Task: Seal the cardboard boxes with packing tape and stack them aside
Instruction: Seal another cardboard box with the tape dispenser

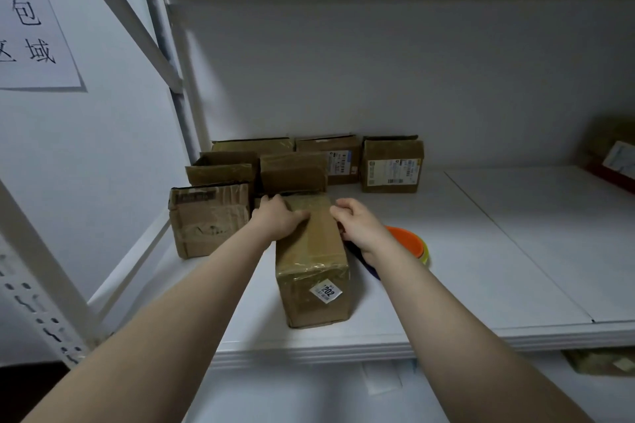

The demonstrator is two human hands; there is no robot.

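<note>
Head view of a white shelf board (498, 251). A taped cardboard box (311, 251) lies lengthwise near the board's front edge, its near end bearing a white sticker (325, 291) printed "202"; glossy packing tape runs along its top and over this end.

The left hand (278, 220) lies on the far part of the box's top, thumb across the top face, fingers bent over the left edge, gripping it. The right hand (357, 227) is at the box's upper right edge, fingers curled; whether it pinches anything cannot be told. The two hands are apart, one on either side of the box's top.

Just right of the box, partly hidden by the right wrist, lies an orange round object (409, 240) with yellow-green and dark blue parts beneath. Left of the box stands a creased carton (209, 220). Behind it, several more taped cartons (293, 172) cluster toward the back wall; the rightmost (391, 165) carries a shipping label. Far left of the box, a paper sign (34, 27) hangs on the side wall.
</note>
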